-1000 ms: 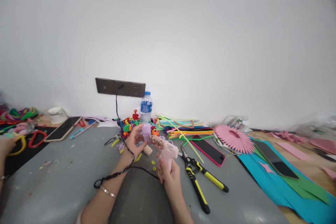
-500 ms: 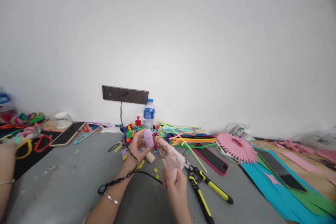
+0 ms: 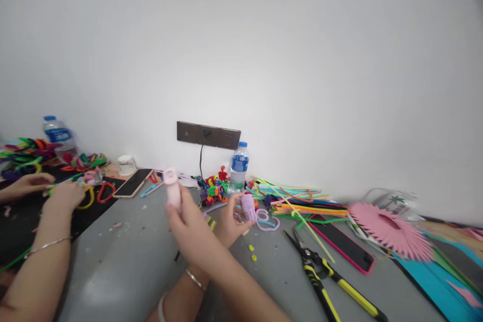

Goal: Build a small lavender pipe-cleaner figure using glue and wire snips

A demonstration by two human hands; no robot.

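My left hand pinches a small lilac piece of coiled pipe cleaner in front of the water bottle. My right hand grips a pale pink hot glue gun; its wrist crosses over my left forearm. The gun's rear faces me, so its nozzle is hidden. Lilac pipe cleaner loops lie just right of the coiled piece. Two yellow-green bits rest on the grey table below it.
Yellow-and-black pliers lie open at the right, beside a pink-cased phone and a pile of pipe cleaners. A pink pleated paper ring is farther right. At the left, another person's hands work above a black mat.
My right hand has swung the glue gun leftward across my left arm, away from the lilac piece. The view has turned left, bringing another person's hands into sight.
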